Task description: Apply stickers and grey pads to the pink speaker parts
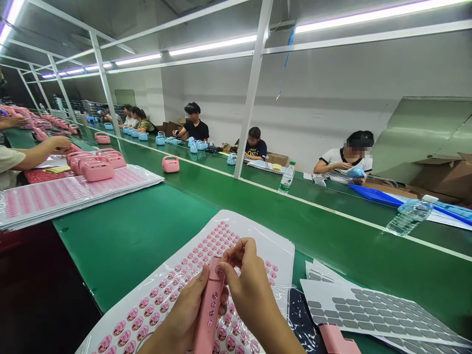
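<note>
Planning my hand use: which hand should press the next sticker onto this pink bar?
Probably the right hand: its fingertips are at the top of the pink bar, while the left hand grips its side.

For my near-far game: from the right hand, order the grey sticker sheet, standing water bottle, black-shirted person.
1. Grey sticker sheet, right of the right hand
2. Standing water bottle, ahead across the belt
3. Black-shirted person, farther ahead, leftward

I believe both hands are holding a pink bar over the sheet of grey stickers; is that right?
Not quite: in the head view, the left hand and right hand hold the pink bar over the sheet of pink stickers. The grey sheet lies off to the right.
</note>
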The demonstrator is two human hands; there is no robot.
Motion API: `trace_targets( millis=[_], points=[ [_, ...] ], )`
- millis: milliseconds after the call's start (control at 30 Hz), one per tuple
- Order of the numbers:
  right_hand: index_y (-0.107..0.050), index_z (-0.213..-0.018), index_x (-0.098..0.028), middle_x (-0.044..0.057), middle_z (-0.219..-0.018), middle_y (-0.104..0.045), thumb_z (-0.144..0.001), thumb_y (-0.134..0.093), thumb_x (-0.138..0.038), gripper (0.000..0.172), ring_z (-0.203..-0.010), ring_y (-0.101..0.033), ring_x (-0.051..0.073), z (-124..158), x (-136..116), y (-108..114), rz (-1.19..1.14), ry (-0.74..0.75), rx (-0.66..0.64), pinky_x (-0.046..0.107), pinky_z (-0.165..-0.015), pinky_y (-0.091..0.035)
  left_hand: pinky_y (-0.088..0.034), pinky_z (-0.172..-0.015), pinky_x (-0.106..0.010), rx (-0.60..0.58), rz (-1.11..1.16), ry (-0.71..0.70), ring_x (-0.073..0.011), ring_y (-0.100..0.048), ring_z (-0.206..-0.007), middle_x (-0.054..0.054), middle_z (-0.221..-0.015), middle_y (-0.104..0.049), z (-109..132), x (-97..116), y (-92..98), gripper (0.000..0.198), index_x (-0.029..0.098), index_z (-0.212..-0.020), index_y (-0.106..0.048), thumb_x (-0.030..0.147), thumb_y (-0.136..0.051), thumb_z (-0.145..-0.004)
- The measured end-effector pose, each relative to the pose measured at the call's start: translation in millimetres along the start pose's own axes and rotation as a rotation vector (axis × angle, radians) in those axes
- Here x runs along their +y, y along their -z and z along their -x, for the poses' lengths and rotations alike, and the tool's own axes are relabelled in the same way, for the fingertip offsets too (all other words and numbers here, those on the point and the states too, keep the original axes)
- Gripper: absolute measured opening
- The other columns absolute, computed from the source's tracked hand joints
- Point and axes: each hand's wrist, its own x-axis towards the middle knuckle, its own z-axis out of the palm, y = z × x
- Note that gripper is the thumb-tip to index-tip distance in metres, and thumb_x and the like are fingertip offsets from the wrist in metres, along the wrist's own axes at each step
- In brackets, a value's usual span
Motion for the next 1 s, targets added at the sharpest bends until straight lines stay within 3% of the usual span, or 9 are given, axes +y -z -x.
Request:
trace_targets(
  millis=[300, 667, 833, 900, 1000],
  points=[
    [-0.032, -0.082, -0.024, -0.001, -0.077, -0.054, -0.077, -0.044, -0.006, 0.023, -0.07, -0.053, 0.018, 0.5, -0.2, -0.2, 0.028, -0.005, -0.008, 0.033, -0.064, -0.041, -0.043, -0.057, -0.026, 0.007, 0.014, 0.015, -0.0141, -0.055, -0.058, -0.003, -0.066, -0.06, 0.6, 0.3, -0.7, 0.037, 0.015, -0.096, -0.057, 0.048, -0.057, -0.079],
    [-0.034, -0.081, -0.024, -0.001, -0.076, -0.056, -0.074, -0.047, -0.006, 0.023, -0.07, -0.055, 0.018, 0.1, -2.3, -1.6, 0.026, -0.022, 0.014, 0.033, -0.065, -0.042, -0.042, -0.055, -0.025, -0.009, 0.052, -0.001, -0.0134, -0.053, -0.056, -0.004, -0.065, -0.06, -0.9, -0.2, -3.5, 0.039, 0.014, -0.087, -0.059, 0.051, -0.058, -0.076],
    [-0.038, -0.082, -0.023, -0.001, -0.077, -0.054, -0.076, -0.05, -0.01, 0.019, -0.072, -0.053, 0.018, -1.8, 5.7, -7.9, 0.08, 0.028, 0.126, 0.034, -0.068, -0.043, -0.042, -0.054, -0.025, -0.005, 0.026, -0.022, -0.0129, -0.052, -0.054, -0.003, -0.062, -0.058, 1.2, 0.3, -1.9, 0.036, 0.014, -0.084, -0.06, 0.049, -0.058, -0.077],
    [-0.041, -0.086, -0.023, 0.002, -0.081, -0.055, -0.08, -0.047, -0.015, 0.012, -0.075, -0.054, 0.018, -3.4, 4.4, -0.9, 0.089, 0.055, 0.183, 0.035, -0.07, -0.044, -0.041, -0.051, -0.023, -0.037, 0.029, -0.022, -0.0115, -0.05, -0.052, -0.003, -0.063, -0.058, 0.4, 1.0, 0.3, 0.034, 0.015, -0.09, -0.06, 0.047, -0.056, -0.08],
    [-0.043, -0.091, -0.023, 0.005, -0.087, -0.058, -0.085, -0.043, -0.022, 0.007, -0.078, -0.057, 0.019, -2.3, -8.6, 31.0, 0.147, 0.113, 0.29, 0.036, -0.071, -0.045, -0.042, -0.051, -0.022, -0.105, 0.057, -0.049, -0.0107, -0.049, -0.052, -0.003, -0.065, -0.058, -1.3, 6.4, 3.4, 0.032, 0.016, -0.098, -0.059, 0.044, -0.051, -0.083]
  ],
)
